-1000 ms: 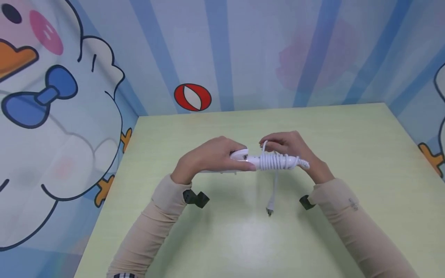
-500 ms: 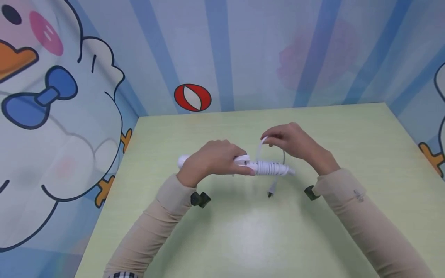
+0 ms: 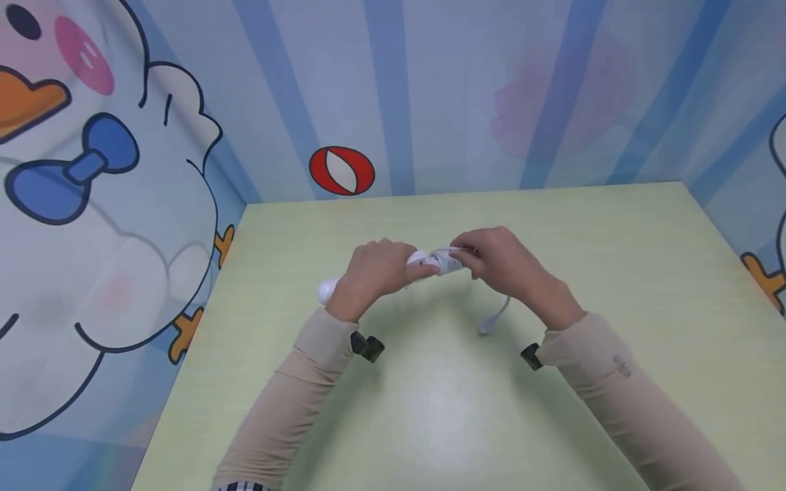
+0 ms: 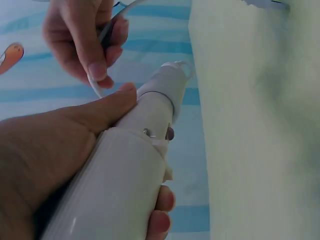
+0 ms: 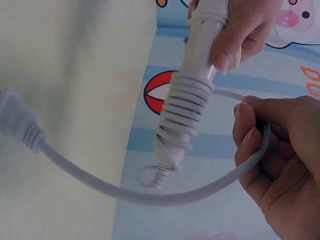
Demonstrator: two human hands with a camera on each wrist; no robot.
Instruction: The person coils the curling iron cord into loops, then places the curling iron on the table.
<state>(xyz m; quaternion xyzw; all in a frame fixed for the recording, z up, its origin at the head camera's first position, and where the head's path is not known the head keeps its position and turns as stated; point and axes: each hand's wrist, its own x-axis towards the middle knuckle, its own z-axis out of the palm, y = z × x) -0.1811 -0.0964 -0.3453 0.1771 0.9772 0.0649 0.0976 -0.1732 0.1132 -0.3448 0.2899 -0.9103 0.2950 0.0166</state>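
My left hand (image 3: pixel 383 267) grips a white curling iron (image 4: pixel 117 175) around its body, thumb laid along the top. The iron is held above the table, its handle end toward the right. Several turns of white cord (image 5: pixel 185 105) are wound tightly around the handle. To the right, my right hand (image 3: pixel 500 262) pinches the loose stretch of this cord between thumb and fingers, close beside the wound turns. From that hand the free end curves down to a two-prong plug (image 5: pixel 17 122). In the head view, my left hand hides much of the iron's middle.
A pale green table (image 3: pixel 430 423) lies below both hands. Behind it stands a blue striped wall (image 3: pixel 442 95) with a printed red ball, and a cartoon bird covers the left wall (image 3: pixel 110 273). Dark small cameras (image 3: pixel 368 346) sit at both wrists.
My right hand has lifted the cord up and over, then come down closer to the left hand. The iron has tilted, its handle end higher, and the plug hangs higher.
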